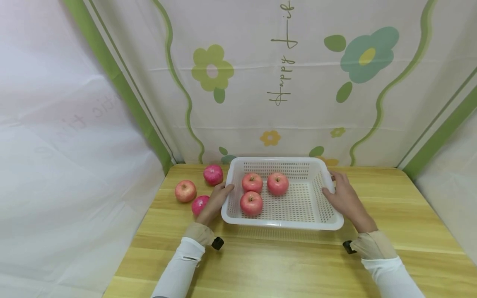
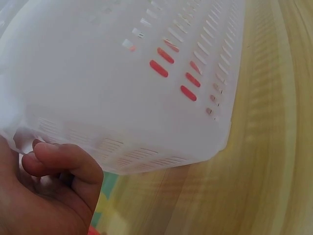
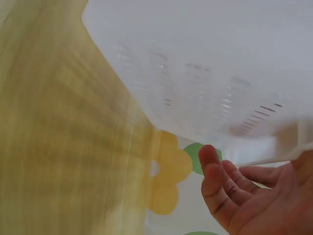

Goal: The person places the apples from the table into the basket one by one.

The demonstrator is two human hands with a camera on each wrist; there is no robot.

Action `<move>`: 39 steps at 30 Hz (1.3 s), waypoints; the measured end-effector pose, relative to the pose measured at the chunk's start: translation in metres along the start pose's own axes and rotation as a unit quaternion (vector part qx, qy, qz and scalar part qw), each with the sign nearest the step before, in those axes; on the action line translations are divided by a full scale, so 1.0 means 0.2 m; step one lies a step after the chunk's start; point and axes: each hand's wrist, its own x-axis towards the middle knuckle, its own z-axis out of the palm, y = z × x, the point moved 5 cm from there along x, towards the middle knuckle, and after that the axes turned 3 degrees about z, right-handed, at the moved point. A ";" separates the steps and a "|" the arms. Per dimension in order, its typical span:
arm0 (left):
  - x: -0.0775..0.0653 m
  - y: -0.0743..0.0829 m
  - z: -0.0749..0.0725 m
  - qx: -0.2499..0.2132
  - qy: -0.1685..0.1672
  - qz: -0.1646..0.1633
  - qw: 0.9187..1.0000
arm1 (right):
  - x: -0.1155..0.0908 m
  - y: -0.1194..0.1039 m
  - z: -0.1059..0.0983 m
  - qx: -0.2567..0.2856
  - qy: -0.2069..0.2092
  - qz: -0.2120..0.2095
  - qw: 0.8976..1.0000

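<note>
Both hands hold a white plastic basket (image 1: pixel 283 224) with slotted walls, one at each short end. My left hand (image 1: pixel 216 202) grips the left rim, thumb on top; its fingers curl beneath the rim in the left wrist view. At the right rim, my right hand (image 1: pixel 344 198) has its thumb over the edge and its fingers bent under it, as the right wrist view shows. Inside, toward the left, sit three red apples (image 1: pixel 277 183). Their red shows through the slots in the left wrist view. The basket's base is close over the wooden table (image 1: pixel 283 265).
Left of the basket lie a pale red pomegranate-like fruit (image 1: pixel 185 191) and two deep pink round fruits, one farther back (image 1: pixel 213 174) and one partly behind the left hand (image 1: pixel 200 205). A flower-printed curtain (image 1: pixel 238 116) hangs along the table's back edge.
</note>
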 end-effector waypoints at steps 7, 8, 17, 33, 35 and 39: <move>0.00 0.00 0.01 -0.002 -0.003 0.000 1.000 | -0.02 0.01 0.02 0.030 -0.016 0.064 0.997; 0.00 0.00 0.01 0.000 -0.002 -0.001 1.000 | -0.02 0.01 0.02 0.033 -0.015 0.068 0.997; -0.01 0.00 0.00 0.013 0.006 -0.011 1.000 | -0.03 0.02 0.05 0.072 -0.049 0.116 0.989; -0.01 0.01 -0.02 0.041 0.008 -0.031 0.999 | -0.03 0.05 0.07 0.077 -0.049 0.127 0.988; -0.01 0.02 -0.02 0.048 0.005 -0.033 0.998 | -0.02 0.05 0.07 0.080 -0.050 0.128 0.987; -0.02 0.05 -0.03 0.070 -0.004 -0.036 0.997 | -0.02 0.05 0.07 0.080 -0.051 0.129 0.987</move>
